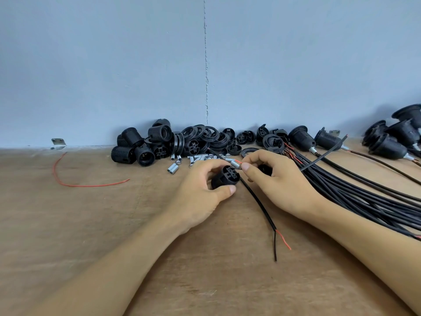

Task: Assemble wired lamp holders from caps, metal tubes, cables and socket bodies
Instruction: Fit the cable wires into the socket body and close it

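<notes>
left hand (200, 190) had its fingers curled round the black socket body (224, 177), mid-table (91, 224). right hand (275, 181) pinched a metal tube (236, 164) threaded on the cable (259, 206), touching the socket's top.

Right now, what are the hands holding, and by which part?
The left hand grips a black socket body round its sides. The right hand pinches a small metal tube, at the end of a black cable, between thumb and fingertip.

view: head, wide-angle | faces: forward and down over my left hand (200, 192) and right hand (280, 181) | range: close | beyond my hands: wall (114, 65)
</notes>
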`<state>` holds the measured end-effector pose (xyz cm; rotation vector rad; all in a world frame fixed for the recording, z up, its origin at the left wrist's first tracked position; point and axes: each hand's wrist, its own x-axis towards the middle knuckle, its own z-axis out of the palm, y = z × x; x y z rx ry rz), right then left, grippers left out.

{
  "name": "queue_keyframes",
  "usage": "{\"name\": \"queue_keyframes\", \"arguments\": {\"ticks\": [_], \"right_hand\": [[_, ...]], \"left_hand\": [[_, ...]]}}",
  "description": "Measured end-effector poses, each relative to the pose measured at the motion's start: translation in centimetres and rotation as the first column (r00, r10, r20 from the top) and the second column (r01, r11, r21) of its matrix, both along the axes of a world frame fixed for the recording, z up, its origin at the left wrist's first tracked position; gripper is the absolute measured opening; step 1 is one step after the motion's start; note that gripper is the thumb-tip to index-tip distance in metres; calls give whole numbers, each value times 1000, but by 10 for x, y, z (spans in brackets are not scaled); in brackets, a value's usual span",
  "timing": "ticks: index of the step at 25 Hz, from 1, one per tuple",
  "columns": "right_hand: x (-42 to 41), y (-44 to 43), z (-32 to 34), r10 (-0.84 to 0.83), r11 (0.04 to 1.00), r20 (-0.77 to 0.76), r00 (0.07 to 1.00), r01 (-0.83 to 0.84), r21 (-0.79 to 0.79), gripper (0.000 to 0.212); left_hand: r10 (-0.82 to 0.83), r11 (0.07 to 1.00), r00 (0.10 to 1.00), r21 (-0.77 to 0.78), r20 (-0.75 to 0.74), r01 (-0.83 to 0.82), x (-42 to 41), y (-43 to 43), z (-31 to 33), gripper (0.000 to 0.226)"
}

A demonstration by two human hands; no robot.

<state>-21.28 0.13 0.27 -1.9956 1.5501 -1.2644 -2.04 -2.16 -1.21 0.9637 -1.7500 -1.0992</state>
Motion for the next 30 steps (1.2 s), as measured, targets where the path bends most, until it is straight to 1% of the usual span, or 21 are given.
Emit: {"name": "queue_keyframes", "arguments": {"ticks": [2, 6, 11, 13, 16, 20, 23, 27, 30], "right_hand": [[-1, 0, 0, 11, 1000, 11, 1000, -11, -3, 10], [-2, 1, 0, 32, 999, 28, 999, -33, 13, 9], [1, 4, 3, 42, 999, -77, 996, -43, -10, 24], [1, 4, 2, 55, 998, -104, 993, -55, -1, 20], [1, 3, 1, 97, 995, -116, 988, -93, 43, 3], [-2, 0, -1, 113, 993, -168, 979, -104, 65, 4], [-3, -1, -3, 138, 990, -107, 985, -134, 44, 6], [-6, -3, -3, 172, 979, 50, 984, -176, 100, 7], [-6, -4, -2, 196, 971, 98, 976, -207, 117, 8]], "left_hand": [[26, 1000, 1000, -1, -18, -26, 0, 0, -1, 43], [36, 999, 999, -27, 32, -35, 0, 1, 0, 42], [93, 994, 995, -51, 30, -92, 1, -1, -3, 48], [130, 989, 991, -74, 29, -127, 1, -2, -4, 50], [158, 984, 987, -92, 29, -154, 1, -3, -4, 50], [165, 982, 986, -102, 38, -161, 1, -2, -5, 49], [171, 980, 984, -113, 49, -164, 1, -2, -5, 49], [176, 979, 983, -114, 55, -169, 1, -2, -4, 50], [180, 977, 982, -126, 58, -172, 1, -1, -4, 50]]}}
